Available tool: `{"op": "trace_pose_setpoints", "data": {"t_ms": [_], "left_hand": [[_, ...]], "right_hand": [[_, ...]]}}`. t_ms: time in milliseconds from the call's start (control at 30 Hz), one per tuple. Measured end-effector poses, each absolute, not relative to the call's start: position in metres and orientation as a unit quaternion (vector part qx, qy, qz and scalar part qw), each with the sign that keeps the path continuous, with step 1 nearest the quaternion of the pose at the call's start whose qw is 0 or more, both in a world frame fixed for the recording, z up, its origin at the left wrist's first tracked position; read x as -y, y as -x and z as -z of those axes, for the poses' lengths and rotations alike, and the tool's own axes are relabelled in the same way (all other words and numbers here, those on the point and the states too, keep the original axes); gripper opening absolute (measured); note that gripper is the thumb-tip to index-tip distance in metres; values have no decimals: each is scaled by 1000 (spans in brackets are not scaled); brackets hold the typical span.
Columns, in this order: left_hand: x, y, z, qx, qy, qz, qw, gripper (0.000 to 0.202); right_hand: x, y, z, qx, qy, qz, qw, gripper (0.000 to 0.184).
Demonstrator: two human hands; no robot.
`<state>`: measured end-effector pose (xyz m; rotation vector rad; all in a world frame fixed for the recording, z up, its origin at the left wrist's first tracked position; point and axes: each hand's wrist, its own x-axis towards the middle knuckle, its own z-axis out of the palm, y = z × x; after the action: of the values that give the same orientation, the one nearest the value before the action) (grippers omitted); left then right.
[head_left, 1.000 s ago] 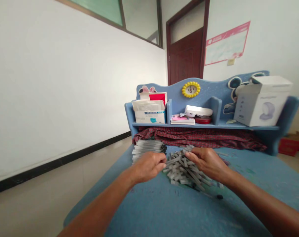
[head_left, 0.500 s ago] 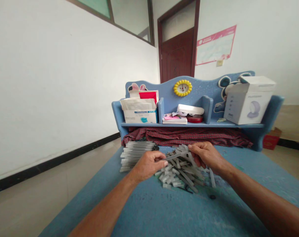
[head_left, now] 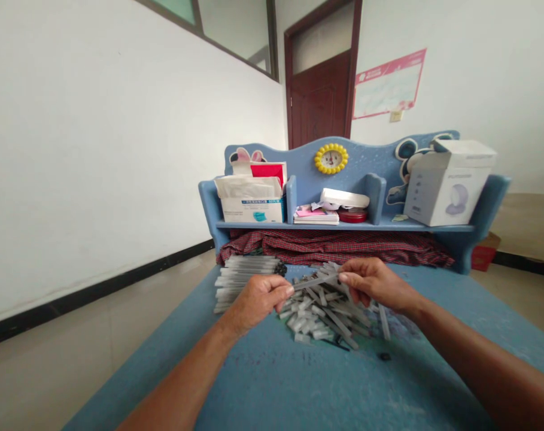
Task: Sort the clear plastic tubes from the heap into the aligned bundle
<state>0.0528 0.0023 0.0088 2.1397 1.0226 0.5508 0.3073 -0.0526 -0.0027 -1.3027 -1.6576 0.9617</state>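
While the left hand [head_left: 258,304] and right hand [head_left: 374,285] pinch one gray stick [head_left: 315,282] above the pile [head_left: 320,317], go slow, avoid snags.

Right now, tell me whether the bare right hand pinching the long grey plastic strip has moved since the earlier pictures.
Yes: the right hand has shifted slightly to the right, judged against the yellow-rimmed round clock.

One slender grey plastic stick [head_left: 315,282] is being pinched at both ends, tilted slightly, between the left hand [head_left: 256,303] and the right hand [head_left: 373,284], above a loose, criss-crossed heap of similar sticks [head_left: 323,317], while a stack of aligned sticks [head_left: 247,281] is being kept just beside that heap.
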Motion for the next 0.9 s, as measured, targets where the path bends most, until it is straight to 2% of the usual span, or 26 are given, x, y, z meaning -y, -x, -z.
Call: {"op": "trace_pose_setpoints", "data": {"t_ms": [133,333,533,667,900], "left_hand": [[0,-54,-9,-396,-828,-209,337,29],[1,-55,-8,-399,-828,-209,333,29],[0,-54,-9,-403,-834,-195,322,28],[0,-55,-9,-406,-833,-197,319,28],[2,-55,-9,-405,-832,-196,324,28]], "right_hand": [[52,-304,4,657,538,-341,404,42],[53,-304,1,642,512,-394,413,33],[52,-304,4,661,548,-344,380,41],[52,-304,5,650,520,-386,396,33],[53,-302,5,660,555,-340,376,41]]}}
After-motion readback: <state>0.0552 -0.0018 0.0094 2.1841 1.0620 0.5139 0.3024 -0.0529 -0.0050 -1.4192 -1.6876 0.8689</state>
